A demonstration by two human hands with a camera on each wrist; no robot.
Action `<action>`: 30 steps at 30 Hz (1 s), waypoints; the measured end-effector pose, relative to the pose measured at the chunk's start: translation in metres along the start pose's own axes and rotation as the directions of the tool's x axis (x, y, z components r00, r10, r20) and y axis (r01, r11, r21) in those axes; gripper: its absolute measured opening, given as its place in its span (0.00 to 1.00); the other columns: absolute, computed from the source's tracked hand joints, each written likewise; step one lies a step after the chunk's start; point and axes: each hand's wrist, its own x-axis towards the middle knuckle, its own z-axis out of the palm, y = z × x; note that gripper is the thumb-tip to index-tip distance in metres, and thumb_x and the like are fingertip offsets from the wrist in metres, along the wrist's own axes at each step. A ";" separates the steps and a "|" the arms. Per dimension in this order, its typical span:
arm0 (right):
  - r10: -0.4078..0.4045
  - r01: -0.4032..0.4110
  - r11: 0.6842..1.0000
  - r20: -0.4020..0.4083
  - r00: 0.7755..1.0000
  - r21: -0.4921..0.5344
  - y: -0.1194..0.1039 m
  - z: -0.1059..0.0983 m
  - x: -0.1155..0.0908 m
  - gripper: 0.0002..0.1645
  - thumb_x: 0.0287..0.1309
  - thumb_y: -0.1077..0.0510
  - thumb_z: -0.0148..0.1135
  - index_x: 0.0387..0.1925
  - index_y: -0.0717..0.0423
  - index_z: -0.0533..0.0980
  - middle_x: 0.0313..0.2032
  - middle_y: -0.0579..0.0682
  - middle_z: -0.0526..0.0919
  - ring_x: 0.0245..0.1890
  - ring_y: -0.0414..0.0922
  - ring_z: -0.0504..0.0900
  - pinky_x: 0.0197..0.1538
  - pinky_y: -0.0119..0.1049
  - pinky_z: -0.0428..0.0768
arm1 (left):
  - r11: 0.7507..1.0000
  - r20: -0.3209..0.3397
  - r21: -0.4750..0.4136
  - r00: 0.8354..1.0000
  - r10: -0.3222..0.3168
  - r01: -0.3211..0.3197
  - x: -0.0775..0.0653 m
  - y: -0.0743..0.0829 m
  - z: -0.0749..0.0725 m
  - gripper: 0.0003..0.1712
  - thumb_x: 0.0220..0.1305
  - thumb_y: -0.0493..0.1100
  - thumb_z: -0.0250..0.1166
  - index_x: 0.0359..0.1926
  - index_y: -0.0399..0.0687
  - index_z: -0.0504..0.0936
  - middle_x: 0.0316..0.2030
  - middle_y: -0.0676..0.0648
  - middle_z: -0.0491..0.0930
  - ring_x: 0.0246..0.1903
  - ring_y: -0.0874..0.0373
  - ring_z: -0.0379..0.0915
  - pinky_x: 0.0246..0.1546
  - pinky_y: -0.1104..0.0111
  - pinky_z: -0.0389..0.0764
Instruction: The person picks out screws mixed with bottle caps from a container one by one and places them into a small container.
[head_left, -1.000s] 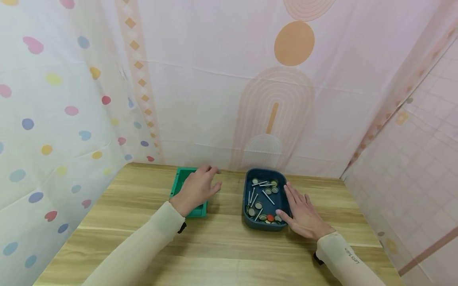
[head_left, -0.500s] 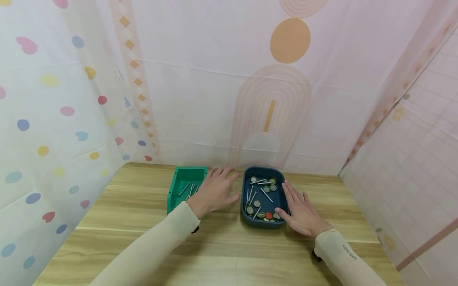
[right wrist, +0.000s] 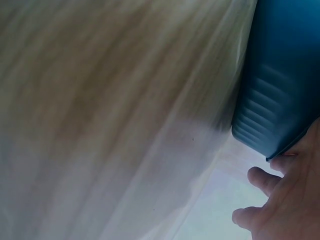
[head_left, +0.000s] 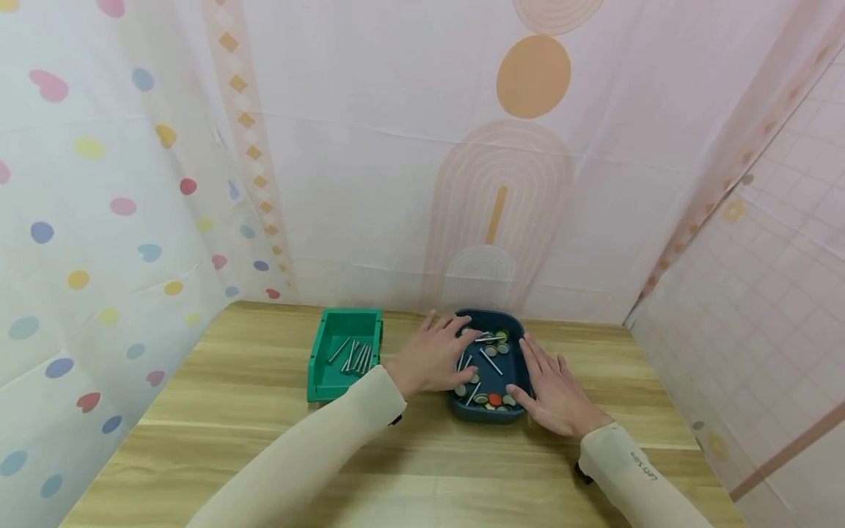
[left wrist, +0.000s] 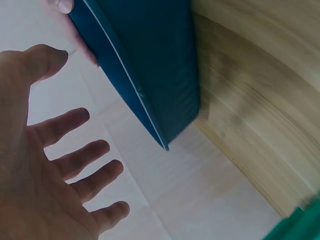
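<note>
A dark blue rounded box on the table holds several bottle caps, one of them red, and long silver nails. My left hand is over its left rim, fingers spread and nothing between them; in the left wrist view the palm and loose fingers show beside the box wall. My right hand rests along the right rim, fingers straight and thumb over the edge. A green open-front bin left of the box holds several similar nails.
A wood-grain table carries both containers near its back edge. Behind it hangs a pale patterned curtain, with a dotted cloth on the left and a checked one on the right.
My left hand has moved right, from over the green bin to the blue box's left rim, uncovering the nails in the bin. The right hand has stayed at the box.
</note>
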 end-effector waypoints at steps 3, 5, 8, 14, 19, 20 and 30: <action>0.003 -0.003 1.000 0.007 1.000 0.002 0.000 0.001 0.000 0.58 0.90 0.31 0.54 0.96 0.62 0.45 0.96 0.64 0.46 0.93 0.69 0.57 0.88 0.82 0.54 | 1.000 0.011 0.019 1.000 0.011 -0.011 0.009 0.008 0.001 0.41 0.82 0.67 0.70 0.87 0.60 0.76 0.88 0.44 0.72 0.87 0.42 0.68 0.91 0.37 0.63; -0.002 0.002 1.000 0.003 1.000 0.001 0.000 0.001 0.000 0.58 0.90 0.31 0.54 0.96 0.62 0.45 0.96 0.64 0.46 0.93 0.69 0.58 0.88 0.83 0.55 | 0.999 0.025 0.039 1.000 0.011 -0.012 0.016 0.014 0.002 0.40 0.82 0.67 0.70 0.87 0.61 0.76 0.88 0.45 0.72 0.87 0.43 0.69 0.91 0.39 0.65; -0.006 0.006 1.000 -0.001 1.000 -0.004 0.000 0.002 0.000 0.57 0.90 0.32 0.54 0.96 0.62 0.45 0.96 0.63 0.46 0.93 0.69 0.58 0.87 0.83 0.55 | 0.998 0.066 0.069 0.998 0.007 -0.011 0.026 0.021 0.003 0.40 0.84 0.66 0.69 0.88 0.63 0.74 0.88 0.46 0.70 0.87 0.44 0.69 0.91 0.42 0.66; -0.004 0.004 1.000 0.010 1.000 0.018 -0.004 0.005 -0.002 0.57 0.90 0.35 0.57 0.96 0.61 0.44 0.96 0.63 0.45 0.94 0.68 0.56 0.88 0.83 0.53 | 0.994 0.128 0.110 0.992 -0.013 -0.001 0.044 0.033 0.010 0.39 0.85 0.65 0.68 0.88 0.64 0.73 0.88 0.48 0.72 0.85 0.45 0.73 0.88 0.45 0.71; -0.009 0.009 1.000 0.014 1.000 0.024 -0.008 0.005 -0.004 0.57 0.91 0.36 0.57 0.96 0.61 0.43 0.96 0.63 0.45 0.94 0.68 0.56 0.88 0.83 0.53 | 0.992 0.137 0.122 0.989 -0.048 0.031 0.059 0.042 0.013 0.37 0.85 0.62 0.70 0.86 0.62 0.76 0.83 0.48 0.78 0.80 0.47 0.78 0.83 0.46 0.78; -0.010 0.010 1.000 0.012 1.000 0.023 -0.009 0.005 -0.004 0.57 0.91 0.36 0.57 0.96 0.61 0.43 0.96 0.64 0.45 0.94 0.68 0.56 0.88 0.83 0.53 | 0.991 0.132 0.124 0.990 -0.055 0.039 0.064 0.043 0.017 0.37 0.84 0.62 0.71 0.85 0.62 0.77 0.81 0.48 0.79 0.79 0.47 0.80 0.82 0.46 0.81; -0.019 0.019 0.999 0.004 1.000 0.034 -0.012 0.008 -0.007 0.57 0.90 0.37 0.57 0.96 0.62 0.43 0.96 0.62 0.44 0.94 0.67 0.55 0.88 0.83 0.54 | 0.982 0.206 0.092 0.962 -0.179 0.163 0.101 0.049 0.057 0.35 0.84 0.60 0.72 0.84 0.61 0.78 0.80 0.47 0.81 0.74 0.46 0.83 0.72 0.48 0.89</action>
